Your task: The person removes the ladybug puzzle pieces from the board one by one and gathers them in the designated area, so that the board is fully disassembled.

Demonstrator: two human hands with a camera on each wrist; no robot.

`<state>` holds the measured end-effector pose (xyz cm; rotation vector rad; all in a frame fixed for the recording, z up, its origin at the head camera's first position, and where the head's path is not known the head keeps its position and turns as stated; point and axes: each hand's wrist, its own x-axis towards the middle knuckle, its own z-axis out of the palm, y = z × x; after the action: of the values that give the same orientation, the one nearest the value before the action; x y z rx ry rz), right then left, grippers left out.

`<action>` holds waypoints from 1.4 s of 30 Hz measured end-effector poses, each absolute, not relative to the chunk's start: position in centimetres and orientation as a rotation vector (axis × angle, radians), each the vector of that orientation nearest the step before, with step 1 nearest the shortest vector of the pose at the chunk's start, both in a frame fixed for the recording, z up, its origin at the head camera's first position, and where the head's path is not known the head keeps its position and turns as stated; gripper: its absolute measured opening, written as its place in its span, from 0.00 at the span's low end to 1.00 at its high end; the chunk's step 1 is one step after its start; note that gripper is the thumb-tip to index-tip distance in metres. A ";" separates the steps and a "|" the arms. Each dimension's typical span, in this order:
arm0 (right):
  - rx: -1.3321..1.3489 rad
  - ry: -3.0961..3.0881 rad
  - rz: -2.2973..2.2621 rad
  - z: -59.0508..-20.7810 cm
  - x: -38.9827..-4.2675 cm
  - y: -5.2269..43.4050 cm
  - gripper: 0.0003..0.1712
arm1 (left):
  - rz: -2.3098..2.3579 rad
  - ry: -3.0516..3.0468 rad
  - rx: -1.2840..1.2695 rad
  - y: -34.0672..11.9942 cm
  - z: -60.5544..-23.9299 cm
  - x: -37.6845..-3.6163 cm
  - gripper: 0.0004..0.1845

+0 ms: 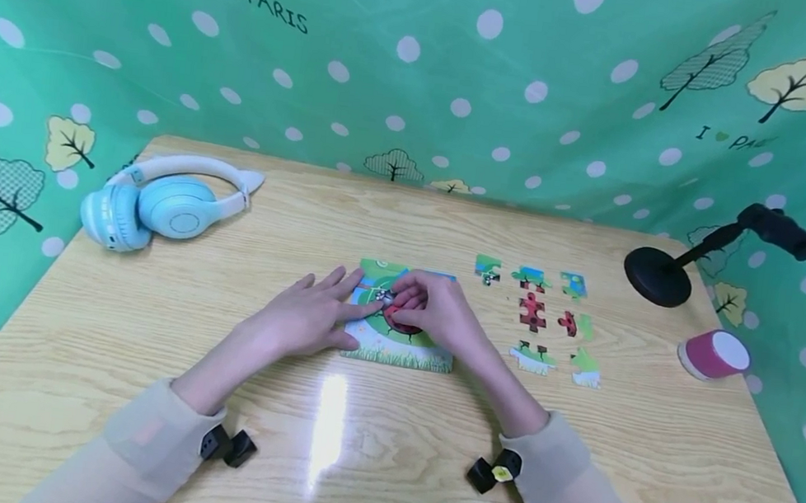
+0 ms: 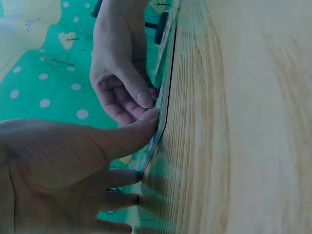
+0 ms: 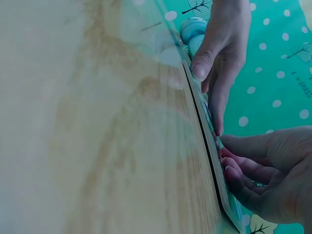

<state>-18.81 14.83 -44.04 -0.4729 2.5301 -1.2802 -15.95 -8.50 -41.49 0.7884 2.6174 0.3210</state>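
Observation:
A green picture puzzle board (image 1: 402,353) lies flat at the middle of the wooden table (image 1: 102,333). My left hand (image 1: 338,298) rests flat on the board's left part with its fingers straight. My right hand (image 1: 408,302) is curled over the board's centre and pinches a red puzzle piece (image 1: 401,319) against it. In the left wrist view the right hand (image 2: 126,92) holds that red piece (image 2: 154,92) at the board's edge (image 2: 163,109), beside my left thumb (image 2: 141,126). Several loose pieces (image 1: 534,312) lie to the right of the board.
Pale blue headphones (image 1: 162,203) sit at the back left. A black stand (image 1: 669,274) and a pink roll (image 1: 714,353) are at the right edge. A green spotted cloth (image 1: 469,68) walls the table in on three sides.

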 end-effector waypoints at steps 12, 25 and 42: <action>-0.451 2.571 -1.244 -44.0 -18.4 14.4 0.18 | 0.401 2.715 0.675 -7.9 -41.8 -16.3 0.53; -0.437 2.581 -1.232 -43.9 -18.3 14.3 0.17 | 0.369 2.747 0.532 -7.8 -42.1 -16.5 0.48; -0.431 2.554 -1.274 -43.9 -18.2 14.2 0.17 | 0.334 2.723 0.570 -8.4 -42.7 -17.0 0.45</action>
<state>-18.17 14.25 -43.92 -0.4315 2.5536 -1.2739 -17.01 -8.43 -42.70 0.5697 2.7233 0.3339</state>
